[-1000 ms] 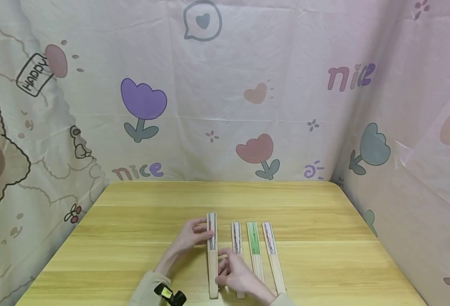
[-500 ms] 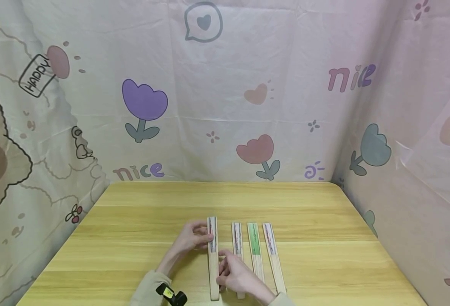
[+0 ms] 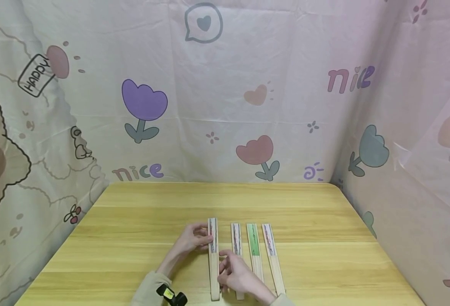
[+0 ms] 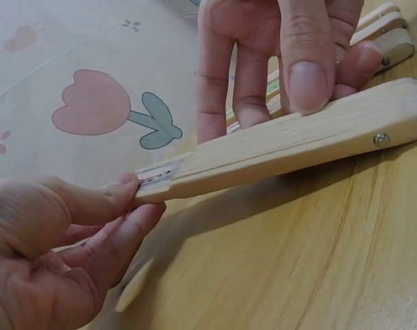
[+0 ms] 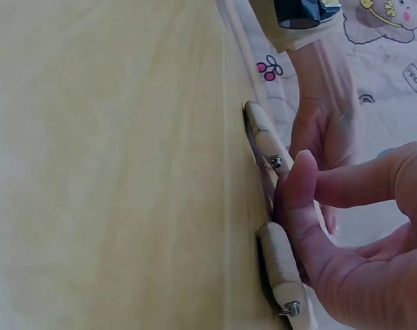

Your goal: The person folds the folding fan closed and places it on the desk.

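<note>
In the head view a folded hand fan (image 3: 213,272) with pale wooden ribs and a printed strip at its far end points away from me. My left hand (image 3: 191,237) pinches that far end between thumb and fingers, seen closely in the left wrist view, where a shadow spreads below the fan's raised side. My right hand (image 3: 237,272) is at the fan's right edge near the riveted end. Its thumb tip (image 4: 309,89) touches that edge, and its loosely bent fingers lie along the same side. In the right wrist view, a rivet (image 5: 276,161) shows beside the right hand.
Three more folded fans lie to the right: a white-tipped fan (image 3: 236,236) partly covered by my right hand, a green-tipped fan (image 3: 253,240) and another white-tipped fan (image 3: 269,240). All are on the wooden table (image 3: 133,204), enclosed by printed cloth (image 3: 209,63).
The held fan has come slightly down and toward me, shifting a little right. My left hand has moved with it, while my right hand has stayed nearly in place. The other fans have not moved.
</note>
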`<state>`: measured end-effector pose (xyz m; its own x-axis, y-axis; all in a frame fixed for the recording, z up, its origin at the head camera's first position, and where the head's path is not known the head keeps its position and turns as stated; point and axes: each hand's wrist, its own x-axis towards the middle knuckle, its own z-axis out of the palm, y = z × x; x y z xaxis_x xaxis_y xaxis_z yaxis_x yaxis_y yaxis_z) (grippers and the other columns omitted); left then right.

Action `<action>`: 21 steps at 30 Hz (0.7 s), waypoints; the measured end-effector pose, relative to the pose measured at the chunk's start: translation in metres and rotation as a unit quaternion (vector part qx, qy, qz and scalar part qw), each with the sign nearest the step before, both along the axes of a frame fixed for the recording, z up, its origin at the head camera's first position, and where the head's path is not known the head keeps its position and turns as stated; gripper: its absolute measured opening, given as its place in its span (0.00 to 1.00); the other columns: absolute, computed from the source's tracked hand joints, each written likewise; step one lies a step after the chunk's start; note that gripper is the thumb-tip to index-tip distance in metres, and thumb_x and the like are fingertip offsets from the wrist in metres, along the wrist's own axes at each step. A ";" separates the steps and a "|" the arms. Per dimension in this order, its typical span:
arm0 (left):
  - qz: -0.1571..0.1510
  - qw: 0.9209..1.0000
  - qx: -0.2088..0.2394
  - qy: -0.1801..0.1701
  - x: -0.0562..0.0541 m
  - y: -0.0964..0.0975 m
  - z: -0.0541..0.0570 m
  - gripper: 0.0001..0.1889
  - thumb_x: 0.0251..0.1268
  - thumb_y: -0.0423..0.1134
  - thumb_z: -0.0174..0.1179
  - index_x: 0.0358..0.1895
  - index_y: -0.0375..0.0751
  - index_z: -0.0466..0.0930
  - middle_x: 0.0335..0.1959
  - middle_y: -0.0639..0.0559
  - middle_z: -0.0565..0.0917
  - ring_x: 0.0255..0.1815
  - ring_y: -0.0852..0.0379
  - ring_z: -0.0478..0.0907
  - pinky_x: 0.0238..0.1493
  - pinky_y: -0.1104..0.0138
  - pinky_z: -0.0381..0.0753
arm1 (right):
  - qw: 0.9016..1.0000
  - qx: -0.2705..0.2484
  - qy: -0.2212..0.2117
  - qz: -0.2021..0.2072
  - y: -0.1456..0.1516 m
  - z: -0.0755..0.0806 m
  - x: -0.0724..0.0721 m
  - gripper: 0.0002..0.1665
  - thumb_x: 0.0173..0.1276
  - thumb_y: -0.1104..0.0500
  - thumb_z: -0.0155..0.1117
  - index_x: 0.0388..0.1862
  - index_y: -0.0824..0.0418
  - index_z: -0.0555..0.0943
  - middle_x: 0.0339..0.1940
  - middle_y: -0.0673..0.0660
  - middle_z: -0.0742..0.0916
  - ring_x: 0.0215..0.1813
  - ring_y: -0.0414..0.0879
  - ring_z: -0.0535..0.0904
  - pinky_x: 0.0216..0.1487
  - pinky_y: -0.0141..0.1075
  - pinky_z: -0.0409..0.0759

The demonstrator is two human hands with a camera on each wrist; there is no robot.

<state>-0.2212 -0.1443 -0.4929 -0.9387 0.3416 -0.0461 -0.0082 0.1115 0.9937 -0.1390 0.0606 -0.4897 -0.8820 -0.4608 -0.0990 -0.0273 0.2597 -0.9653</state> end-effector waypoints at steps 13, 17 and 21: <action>0.002 0.999 -0.034 0.018 0.003 0.004 -0.002 0.27 0.61 0.25 0.65 0.63 0.19 0.71 0.44 0.32 0.83 0.34 0.57 0.84 0.37 0.69 0.92 | 1.000 -0.003 -0.019 -0.002 0.003 0.001 -0.002 0.42 0.54 0.76 0.66 0.69 0.75 0.64 0.45 0.59 0.79 0.27 0.44 0.80 0.24 0.29 0.86; 0.009 0.998 -0.050 0.037 0.005 0.006 0.000 0.27 0.60 0.23 0.65 0.62 0.17 0.70 0.44 0.29 0.82 0.35 0.56 0.85 0.37 0.66 0.93 | 0.999 -0.023 -0.032 -0.001 0.003 0.000 -0.002 0.42 0.54 0.77 0.66 0.69 0.75 0.63 0.45 0.60 0.78 0.28 0.44 0.80 0.26 0.30 0.87; 0.029 0.997 -0.061 0.043 0.008 0.008 0.003 0.28 0.58 0.21 0.65 0.62 0.12 0.67 0.43 0.27 0.81 0.36 0.54 0.85 0.39 0.63 0.94 | 0.998 -0.039 -0.043 0.003 0.005 0.000 -0.002 0.43 0.55 0.77 0.65 0.70 0.75 0.62 0.46 0.60 0.78 0.28 0.44 0.81 0.28 0.30 0.88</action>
<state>-0.2131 -0.1360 -0.4899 -0.9588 0.2840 -0.0029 0.0664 0.2341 0.9700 -0.1409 0.0658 -0.4901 -0.8690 -0.4754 -0.1374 0.0543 0.1844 -0.9813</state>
